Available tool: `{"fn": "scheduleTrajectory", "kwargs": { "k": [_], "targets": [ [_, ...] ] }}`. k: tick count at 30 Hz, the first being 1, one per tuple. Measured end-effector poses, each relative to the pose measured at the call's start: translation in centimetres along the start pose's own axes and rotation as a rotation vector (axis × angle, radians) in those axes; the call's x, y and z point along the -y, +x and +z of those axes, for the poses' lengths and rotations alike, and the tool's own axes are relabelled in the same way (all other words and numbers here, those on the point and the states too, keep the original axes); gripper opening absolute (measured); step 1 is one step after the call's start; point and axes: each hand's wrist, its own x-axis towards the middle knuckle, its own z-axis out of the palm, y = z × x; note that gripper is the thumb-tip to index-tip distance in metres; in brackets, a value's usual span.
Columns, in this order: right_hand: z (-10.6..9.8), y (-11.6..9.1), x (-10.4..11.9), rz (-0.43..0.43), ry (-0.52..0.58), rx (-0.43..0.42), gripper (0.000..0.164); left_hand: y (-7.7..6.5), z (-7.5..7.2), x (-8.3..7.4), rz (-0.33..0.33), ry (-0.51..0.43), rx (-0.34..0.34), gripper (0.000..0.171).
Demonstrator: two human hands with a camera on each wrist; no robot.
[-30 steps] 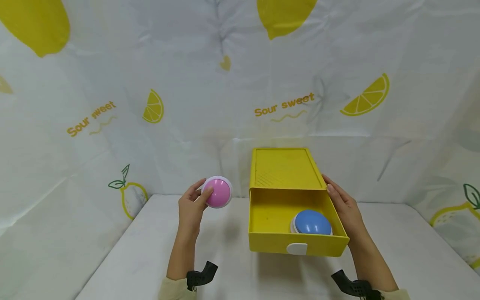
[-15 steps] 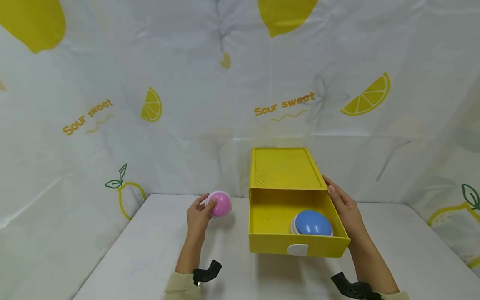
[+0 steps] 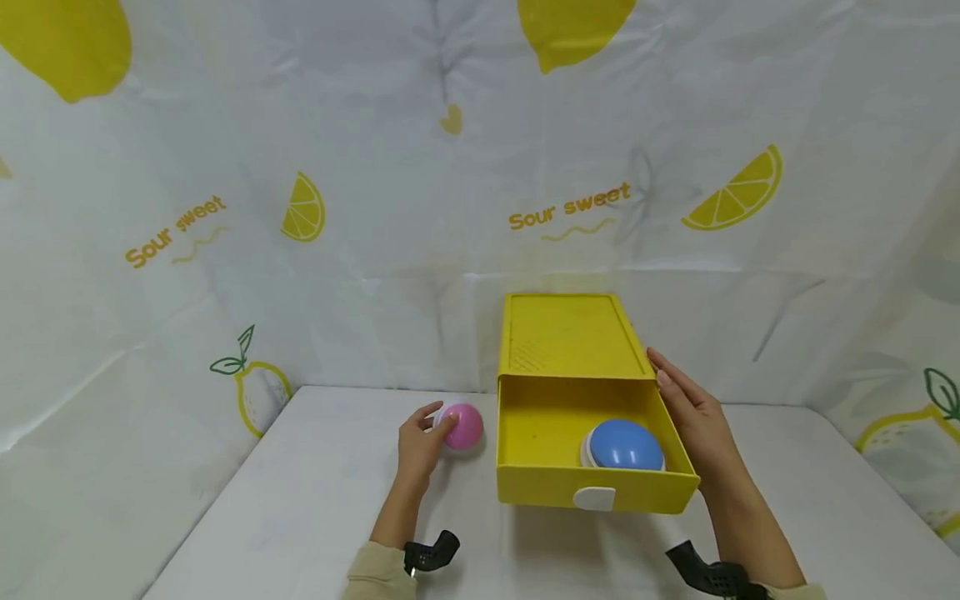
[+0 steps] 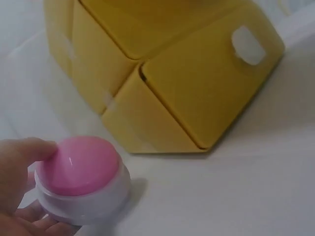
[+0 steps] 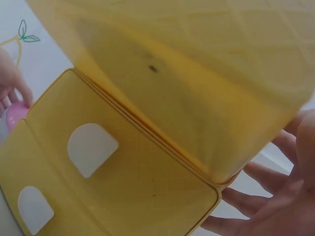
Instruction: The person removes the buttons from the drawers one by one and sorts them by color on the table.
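Note:
In the head view my left hand (image 3: 422, 443) pinches a round pink domed button (image 3: 465, 426) with a white base, low over the table left of a yellow drawer unit (image 3: 573, 335). The left wrist view shows my thumb on the pink dome and fingers under the white base. The unit's top drawer (image 3: 536, 487) is pulled out, with a blue domed button (image 3: 626, 446) inside at its right. My right hand (image 3: 696, 417) rests along the unit's right side; its fingers lie straight and spread in the right wrist view, partly hidden by the unit.
A white table (image 3: 315, 483) carries the unit. Closed lower drawers with white pulls (image 5: 92, 149) show under the pulled-out one. Behind hangs a white cloth (image 3: 397, 167) printed with lemons.
My left hand has brought the pink domed button down and to the right, closer to the table and the drawer unit. My right hand has stayed at the unit's side.

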Motion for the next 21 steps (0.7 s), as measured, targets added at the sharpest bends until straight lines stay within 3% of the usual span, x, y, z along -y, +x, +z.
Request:
{"fn": "scheduleTrajectory", "kwargs": {
  "k": [4, 7, 12, 21],
  "targets": [
    [-0.1, 0.1, 0.0, -0.039, 0.079, 0.038, 0.058, 0.0, 0.4, 0.8, -0.005, 0.026, 0.011, 0.051],
    [-0.2, 0.5, 0.0, -0.078, 0.200, 0.102, 0.056, 0.0, 0.6, 1.1, 0.011, 0.045, 0.006, 0.051],
    [-0.3, 1.0, 0.0, -0.124, 0.361, 0.223, 0.055, 0.2, 0.7, 1.5, 0.074, 0.121, 0.009, 0.050],
    [-0.6, 1.2, 0.1, -0.102, 0.365, 0.277, 0.056, 0.3, 1.2, 2.5, 0.152, 0.224, 0.040, 0.048]
  ]
}}
